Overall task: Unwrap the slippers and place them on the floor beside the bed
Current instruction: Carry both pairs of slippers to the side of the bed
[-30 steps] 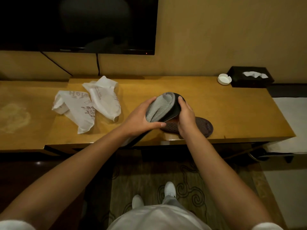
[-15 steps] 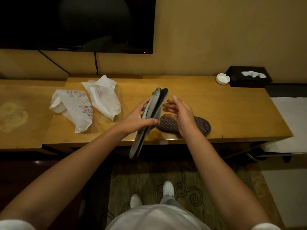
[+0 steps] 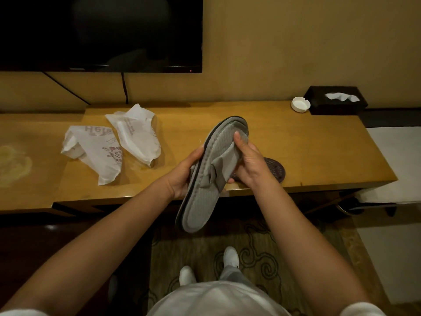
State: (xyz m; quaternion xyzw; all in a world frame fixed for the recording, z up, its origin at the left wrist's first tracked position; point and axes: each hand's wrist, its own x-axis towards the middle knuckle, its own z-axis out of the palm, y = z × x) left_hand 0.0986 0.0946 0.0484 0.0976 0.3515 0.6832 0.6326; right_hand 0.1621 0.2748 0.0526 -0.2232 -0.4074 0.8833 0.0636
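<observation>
You hold a grey slipper [image 3: 206, 179] up over the front edge of the wooden surface [image 3: 319, 156], its insole turned toward you and heel end hanging low. Your left hand [image 3: 184, 173] curls its grip round the slipper's left rim; your right hand [image 3: 248, 163] pinches the toe strap, thumb on top. The second slipper [image 3: 276, 171] lies sole-up on the surface behind your right hand, mostly hidden. Two crumpled white wrappers [image 3: 118, 144] lie to the left, apparently empty.
</observation>
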